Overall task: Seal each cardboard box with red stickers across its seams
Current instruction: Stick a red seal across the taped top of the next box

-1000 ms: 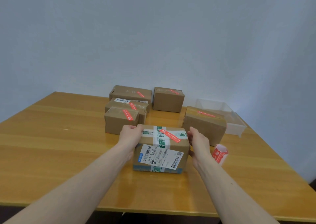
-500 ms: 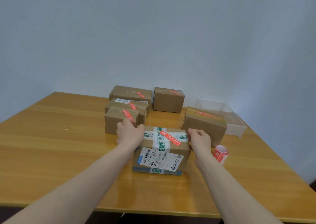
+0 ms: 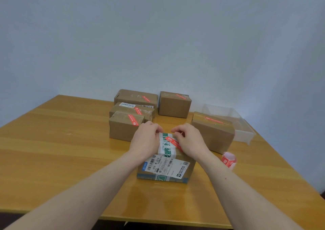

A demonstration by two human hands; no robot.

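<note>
Box (image 3: 167, 166) at table (image 3: 70, 142) centre-front, red sticker (image 3: 174, 142) across its top seam. Left hand (image 3: 146, 140) & right hand (image 3: 189, 141) rest curled on top; actual grip can't be told. Prob. light, stiff cardboard w/ slick tape: hold by side walls.

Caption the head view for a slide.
Both hands, left and right, rest on the nearest cardboard box beside its red sticker.

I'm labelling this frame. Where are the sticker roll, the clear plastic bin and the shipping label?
sticker roll (image 3: 228, 160): head view, red outer side.
clear plastic bin (image 3: 243, 135): head view, near right wall.
shipping label (image 3: 167, 165): head view, middle of the white sheet.
</note>
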